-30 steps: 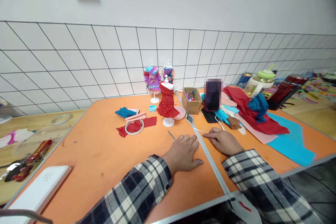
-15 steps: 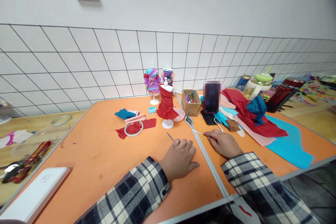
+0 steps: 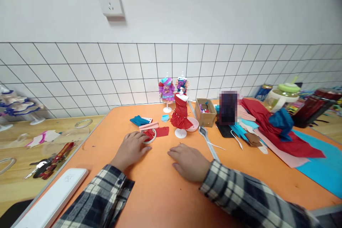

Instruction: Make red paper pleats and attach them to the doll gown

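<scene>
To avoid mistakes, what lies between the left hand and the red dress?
Head view: between the left hand and red dress lie a ring and red strip.

The orange table (image 3: 153, 196) carries a red strip (image 3: 162, 132) just beyond the left hand (image 3: 131, 150), folded blue cloth (image 3: 138, 120) farther past it and a white slab (image 3: 57, 197) to that hand's left. Beyond the right hand (image 3: 190, 164) stand a red-dressed form (image 3: 181, 113) and a cardboard box (image 3: 205, 118); a blue sheet (image 3: 323, 167) lies well rightward.

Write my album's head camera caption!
Left hand by a round white ring, right hand near a ruffled red dress on a white stand.
</scene>
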Available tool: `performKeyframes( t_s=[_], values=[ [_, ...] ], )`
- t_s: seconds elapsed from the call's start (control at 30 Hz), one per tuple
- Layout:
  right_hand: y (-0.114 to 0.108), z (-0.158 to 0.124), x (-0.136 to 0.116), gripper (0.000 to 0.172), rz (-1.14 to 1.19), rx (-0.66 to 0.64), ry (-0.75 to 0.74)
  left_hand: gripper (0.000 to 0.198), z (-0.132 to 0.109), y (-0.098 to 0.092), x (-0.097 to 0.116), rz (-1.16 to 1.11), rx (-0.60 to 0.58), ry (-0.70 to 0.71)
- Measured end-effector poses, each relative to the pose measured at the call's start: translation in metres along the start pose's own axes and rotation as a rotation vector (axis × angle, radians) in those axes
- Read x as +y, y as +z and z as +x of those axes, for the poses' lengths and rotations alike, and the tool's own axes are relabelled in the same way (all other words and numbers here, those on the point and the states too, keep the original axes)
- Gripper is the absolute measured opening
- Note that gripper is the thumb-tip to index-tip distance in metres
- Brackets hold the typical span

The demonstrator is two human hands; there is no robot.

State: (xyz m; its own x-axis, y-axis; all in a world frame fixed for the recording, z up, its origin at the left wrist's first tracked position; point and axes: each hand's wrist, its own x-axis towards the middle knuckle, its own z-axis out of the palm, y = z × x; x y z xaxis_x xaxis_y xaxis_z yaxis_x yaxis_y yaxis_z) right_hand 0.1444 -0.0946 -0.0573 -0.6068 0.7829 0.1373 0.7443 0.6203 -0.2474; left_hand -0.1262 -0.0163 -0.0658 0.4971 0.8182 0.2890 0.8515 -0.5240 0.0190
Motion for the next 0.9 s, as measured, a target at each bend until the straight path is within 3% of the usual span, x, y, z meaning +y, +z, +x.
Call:
performKeyframes(
  t_s=[0.13, 0.27, 0.43, 0.57, 0.7, 0.9],
  values=[
    [0.033, 0.062, -0.013, 0.056, -0.073, 0.01, 0.085, 0.023, -0.002, 0.003, 0.001, 0.011, -0.022, -0.006],
    [0.045, 0.087, -0.014, 0.056, -0.11, 0.019, 0.206, 0.025, -0.003, 0.001, -0.004, 0.018, -0.033, 0.005],
    [0.037, 0.059, -0.024, 0.036, -0.237, -0.06, 0.084, 0.024, -0.001, -0.003, -0.003, 0.039, -0.021, 0.037],
    [0.03, 0.031, -0.022, 0.039, -0.131, -0.002, -0.062, 0.026, -0.001, -0.005, 0.017, -0.025, 0.071, 0.044],
    [0.028, 0.035, -0.008, 0.028, -0.04, 0.127, 0.09, 0.023, -0.001, 0.001, 0.039, -0.122, -0.016, 0.122],
    [0.035, 0.048, 0.005, 0.022, 0.0, 0.017, 0.213, 0.02, 0.004, 0.019, 0.044, -0.268, -0.072, 0.038]
  ],
)
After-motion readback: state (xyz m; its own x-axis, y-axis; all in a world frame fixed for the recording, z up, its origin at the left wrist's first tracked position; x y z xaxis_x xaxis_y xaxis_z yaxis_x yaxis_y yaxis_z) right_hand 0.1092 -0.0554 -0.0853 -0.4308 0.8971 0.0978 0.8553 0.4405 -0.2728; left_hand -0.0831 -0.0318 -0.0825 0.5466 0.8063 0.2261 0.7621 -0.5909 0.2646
